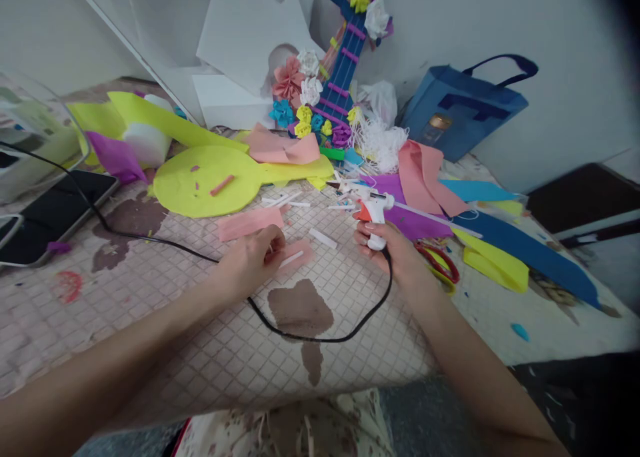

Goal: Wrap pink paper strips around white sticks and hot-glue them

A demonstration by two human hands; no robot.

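Observation:
My right hand is wrapped around the handle of a white hot glue gun with an orange trigger. Its dark nozzle points up and left, and a long glue stick sticks out of its back. My left hand is closed, with its fingertips at a small pink paper piece on the table. A thin white strip lies on that paper. Close by are a loose white strip and a longer pink paper strip. The glue gun's black cord loops below both hands.
A yellow guitar-shaped cutout lies behind my left hand. Farther back stands a blue guitar with paper flowers. Red-handled scissors, coloured paper and a blue bag are at right; a phone lies left.

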